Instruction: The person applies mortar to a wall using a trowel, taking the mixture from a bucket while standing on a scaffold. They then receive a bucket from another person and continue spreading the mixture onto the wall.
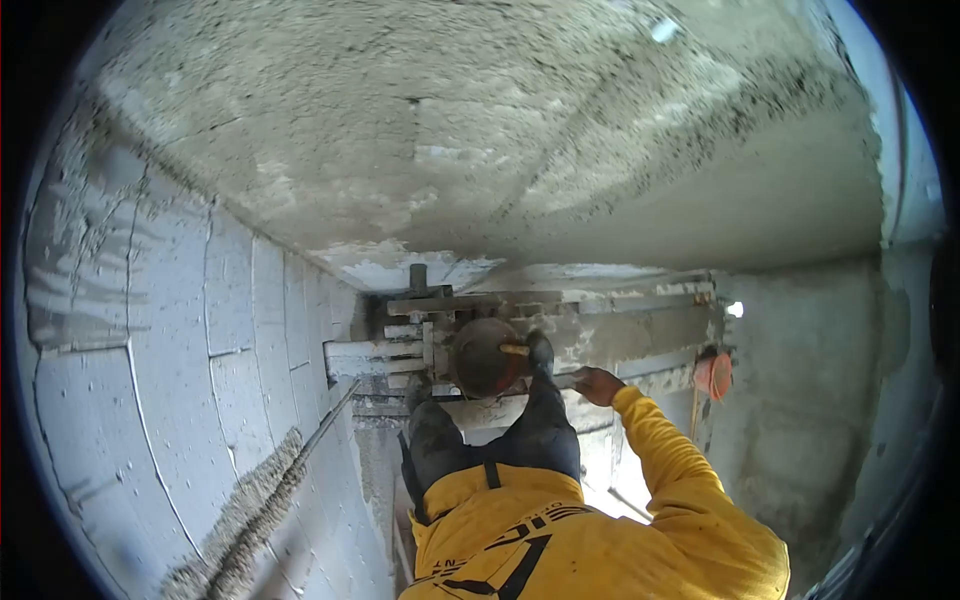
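My right hand (598, 385), in a yellow sleeve, is out to the right of my legs with its fingers closed. It grips a grey, flat-looking tool (566, 381) whose end points left toward my boot; its exact kind I cannot tell. Between my feet stands a round dark bucket (480, 362) with grey material inside. A short wooden handle (514, 349) sticks out over the bucket's right rim, beside my right boot (541, 352). My left hand is out of the frame.
I stand on a platform of planks (640, 335) high along a rough plastered wall (480, 140). A bare block wall (240, 330) rises on the left, with a mortar-crusted strip (270, 510). An orange-red container (713, 376) hangs at the platform's right end. Gaps open below the planks.
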`<state>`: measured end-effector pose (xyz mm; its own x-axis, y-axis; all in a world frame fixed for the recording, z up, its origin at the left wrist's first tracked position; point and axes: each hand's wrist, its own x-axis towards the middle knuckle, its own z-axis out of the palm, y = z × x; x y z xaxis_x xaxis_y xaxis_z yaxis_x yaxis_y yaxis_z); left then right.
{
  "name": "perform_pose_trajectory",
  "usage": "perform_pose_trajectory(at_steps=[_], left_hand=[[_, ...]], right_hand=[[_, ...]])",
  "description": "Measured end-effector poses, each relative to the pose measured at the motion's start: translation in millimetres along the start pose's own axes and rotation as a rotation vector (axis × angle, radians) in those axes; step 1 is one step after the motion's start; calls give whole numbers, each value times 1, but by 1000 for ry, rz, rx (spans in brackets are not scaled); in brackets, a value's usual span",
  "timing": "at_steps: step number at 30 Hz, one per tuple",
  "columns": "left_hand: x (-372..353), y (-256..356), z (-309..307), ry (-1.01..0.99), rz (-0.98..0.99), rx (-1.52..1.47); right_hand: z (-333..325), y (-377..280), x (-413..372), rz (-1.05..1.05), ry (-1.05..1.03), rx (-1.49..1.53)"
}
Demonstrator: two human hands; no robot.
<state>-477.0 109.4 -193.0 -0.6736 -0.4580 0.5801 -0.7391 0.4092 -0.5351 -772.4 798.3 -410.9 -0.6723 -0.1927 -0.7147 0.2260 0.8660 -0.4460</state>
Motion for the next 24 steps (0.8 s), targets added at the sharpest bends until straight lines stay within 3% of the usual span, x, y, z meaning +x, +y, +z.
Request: perform_pose_trajectory(at_steps=[2,4,10,13,15,18,19,21,23,24], left_hand=[[-20,13,6,99,-116,-57],[-55,37,-4,-1,-258,-100],[-241,163,-155,-477,-517,-177],[-349,215,-237,-823,-746,-273],[-385,253,-281,-826,-1069,-553],[-416,284,-332,-892,-1447,-867],[-410,301,-344,-878,-1451,-937],[-388,325,-357,-1049,-1488,-1047],[-319,350,-377,-1278,-1327,-1129],[-365,371,-365,-1208,-1338,-1242]], right_hand=[[-40,17,8,18,-31,-92],[-73,35,41,99,-26,-49],[-196,46,148,-161,17,-321],[-242,39,176,-319,29,-329],[-250,55,199,-353,-44,-287],[-249,65,214,-408,-172,-493],[-246,64,219,-394,-219,-480],[-234,69,222,-343,-314,-450],[-209,73,207,-380,-283,-464],[-201,72,203,-400,-263,-472]])
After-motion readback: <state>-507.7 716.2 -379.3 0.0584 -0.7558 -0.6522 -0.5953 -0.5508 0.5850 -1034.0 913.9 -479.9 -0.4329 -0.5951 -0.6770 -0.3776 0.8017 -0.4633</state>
